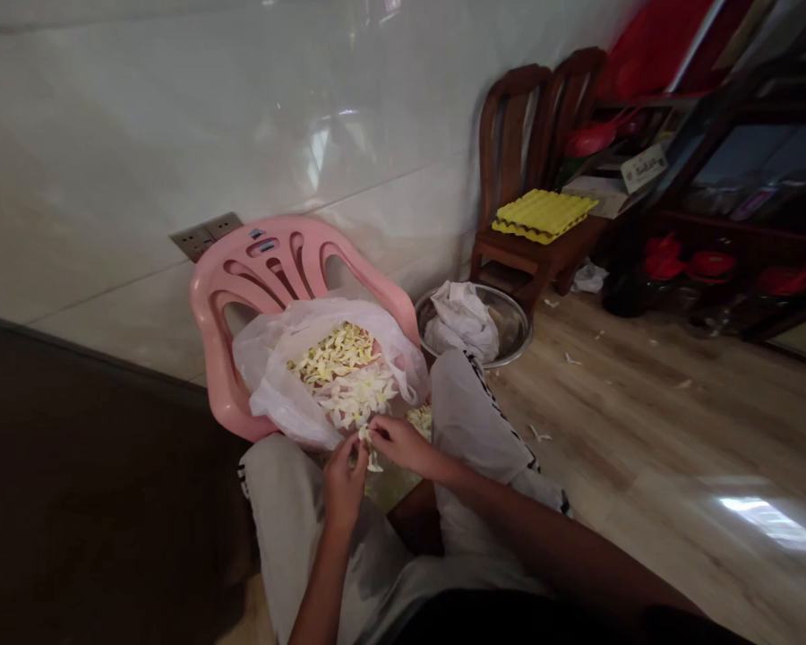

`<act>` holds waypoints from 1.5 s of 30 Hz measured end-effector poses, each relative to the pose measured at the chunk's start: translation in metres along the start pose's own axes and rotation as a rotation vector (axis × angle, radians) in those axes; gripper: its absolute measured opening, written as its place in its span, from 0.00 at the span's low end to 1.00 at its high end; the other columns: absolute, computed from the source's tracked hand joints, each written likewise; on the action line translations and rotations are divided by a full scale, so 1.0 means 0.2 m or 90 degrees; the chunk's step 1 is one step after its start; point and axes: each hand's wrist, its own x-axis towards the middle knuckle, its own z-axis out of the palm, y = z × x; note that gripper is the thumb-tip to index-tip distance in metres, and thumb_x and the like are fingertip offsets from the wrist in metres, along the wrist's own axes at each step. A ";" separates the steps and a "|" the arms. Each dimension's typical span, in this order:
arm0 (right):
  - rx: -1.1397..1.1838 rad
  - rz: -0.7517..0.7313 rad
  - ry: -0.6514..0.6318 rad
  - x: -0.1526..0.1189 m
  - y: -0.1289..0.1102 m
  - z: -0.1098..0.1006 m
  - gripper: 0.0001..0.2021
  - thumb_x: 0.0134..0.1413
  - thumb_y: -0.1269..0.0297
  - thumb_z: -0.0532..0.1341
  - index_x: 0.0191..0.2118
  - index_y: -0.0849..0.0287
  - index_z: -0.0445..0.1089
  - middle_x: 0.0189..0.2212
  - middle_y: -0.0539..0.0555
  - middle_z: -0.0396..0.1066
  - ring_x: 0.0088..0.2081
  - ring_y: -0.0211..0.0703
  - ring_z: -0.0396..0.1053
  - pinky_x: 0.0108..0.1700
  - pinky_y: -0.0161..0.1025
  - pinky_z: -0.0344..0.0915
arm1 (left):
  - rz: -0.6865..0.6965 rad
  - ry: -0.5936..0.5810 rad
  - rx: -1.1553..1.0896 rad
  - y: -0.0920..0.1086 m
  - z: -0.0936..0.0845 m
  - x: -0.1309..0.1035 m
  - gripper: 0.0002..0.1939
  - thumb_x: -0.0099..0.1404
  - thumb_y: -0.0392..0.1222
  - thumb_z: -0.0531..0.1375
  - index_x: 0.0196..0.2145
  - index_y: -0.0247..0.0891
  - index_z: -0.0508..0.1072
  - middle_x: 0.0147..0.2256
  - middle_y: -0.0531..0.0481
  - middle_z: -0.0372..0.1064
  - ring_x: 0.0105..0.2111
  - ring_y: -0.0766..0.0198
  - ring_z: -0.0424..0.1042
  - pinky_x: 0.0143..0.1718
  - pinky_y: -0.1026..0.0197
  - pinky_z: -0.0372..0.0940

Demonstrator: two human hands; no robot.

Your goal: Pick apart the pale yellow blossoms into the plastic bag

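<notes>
Between my knees, my left hand (345, 477) and my right hand (403, 443) meet with their fingertips pinched on a small white flower (371, 452). Its petals hang below the fingers. Just beyond them, an open white plastic bag (275, 394) rests on the seat of a pink plastic chair (218, 358). Inside the bag lie opened white flowers (359, 394) on the near side and yellowish buds or flower parts (339, 351) on the far side. More pale pieces (420, 419) show lower down, partly hidden behind my right hand.
A metal basin (517, 327) holding a white plastic bag (462, 322) stands on the floor to the right. Behind it, a wooden chair (510, 134) carries yellow egg trays (544, 215). Red-lidded jars (708, 267) line the cabinet. Scattered petals (538, 434) lie on the wood floor.
</notes>
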 end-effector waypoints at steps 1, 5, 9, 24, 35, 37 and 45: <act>0.012 0.007 -0.001 0.00 0.00 0.00 0.06 0.59 0.66 0.56 0.30 0.58 0.64 0.24 0.45 0.64 0.27 0.35 0.61 0.29 0.31 0.54 | -0.012 0.007 -0.009 0.00 0.00 0.00 0.17 0.63 0.50 0.58 0.43 0.39 0.78 0.38 0.45 0.80 0.38 0.56 0.77 0.43 0.57 0.69; 0.096 0.081 -0.016 0.01 -0.02 0.00 0.08 0.61 0.66 0.53 0.30 0.57 0.63 0.17 0.43 0.58 0.20 0.34 0.58 0.24 0.30 0.52 | -0.129 0.066 -0.093 -0.01 -0.02 0.02 0.19 0.60 0.55 0.60 0.39 0.37 0.79 0.35 0.47 0.80 0.36 0.56 0.77 0.40 0.59 0.70; 0.018 0.095 0.001 0.00 0.03 -0.02 0.08 0.58 0.68 0.54 0.28 0.57 0.64 0.18 0.44 0.62 0.21 0.34 0.60 0.25 0.31 0.52 | -0.236 0.173 -0.188 -0.01 -0.06 0.06 0.21 0.59 0.57 0.60 0.39 0.36 0.78 0.35 0.47 0.81 0.37 0.57 0.77 0.40 0.60 0.70; 0.148 0.039 -0.033 0.00 -0.08 -0.05 0.17 0.65 0.51 0.53 0.34 0.57 0.68 0.22 0.45 0.62 0.24 0.35 0.61 0.27 0.32 0.57 | -0.252 0.068 -0.242 0.09 -0.03 0.04 0.27 0.52 0.60 0.65 0.40 0.34 0.80 0.32 0.46 0.80 0.34 0.56 0.77 0.36 0.58 0.72; 0.254 0.084 -0.049 0.01 -0.05 -0.03 0.15 0.60 0.49 0.58 0.35 0.58 0.68 0.19 0.43 0.60 0.20 0.33 0.57 0.22 0.31 0.53 | -0.228 0.057 -0.218 0.09 -0.02 0.04 0.25 0.51 0.58 0.66 0.38 0.34 0.80 0.32 0.46 0.79 0.33 0.57 0.76 0.36 0.59 0.71; 0.263 0.089 -0.053 0.01 -0.04 -0.03 0.15 0.60 0.50 0.58 0.34 0.58 0.68 0.19 0.43 0.60 0.19 0.33 0.57 0.22 0.31 0.52 | -0.238 0.056 -0.224 0.09 -0.02 0.04 0.25 0.51 0.58 0.66 0.38 0.34 0.80 0.32 0.46 0.80 0.32 0.57 0.76 0.35 0.59 0.71; 0.291 0.084 -0.067 0.02 -0.02 -0.03 0.15 0.59 0.50 0.60 0.33 0.59 0.68 0.20 0.43 0.60 0.19 0.31 0.56 0.21 0.30 0.51 | -0.248 0.016 -0.258 0.10 -0.02 0.03 0.23 0.52 0.54 0.67 0.40 0.34 0.80 0.35 0.46 0.81 0.36 0.55 0.78 0.40 0.57 0.72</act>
